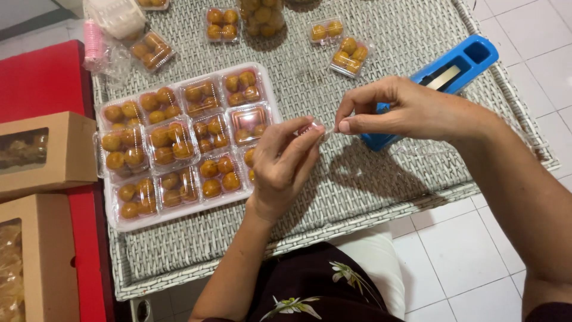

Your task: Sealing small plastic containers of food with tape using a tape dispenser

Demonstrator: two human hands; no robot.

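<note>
Both hands pinch a small clear strip [322, 128] above the wicker table [381, 197]: left hand [283, 164] at 9 o'clock, right hand [405, 110] at 3, fingertips closed on it. Best kept taut and level, clear of the tray [119, 225] at 9 o'clock.

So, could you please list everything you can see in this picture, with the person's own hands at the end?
wicker table: one, grey-white, centre.
tray: one, white, table's left, holding a dozen or so clear boxes of orange-brown balls.
loose clear boxes: several, same balls, along the far edge.
blue tool: one, table's right.
cardboard boxes: two, brown with windows, on a red surface at left.
clear strip: one, small, pinched between both hands.
left hand: fingers on the strip.
right hand: fingers on the strip.
</note>
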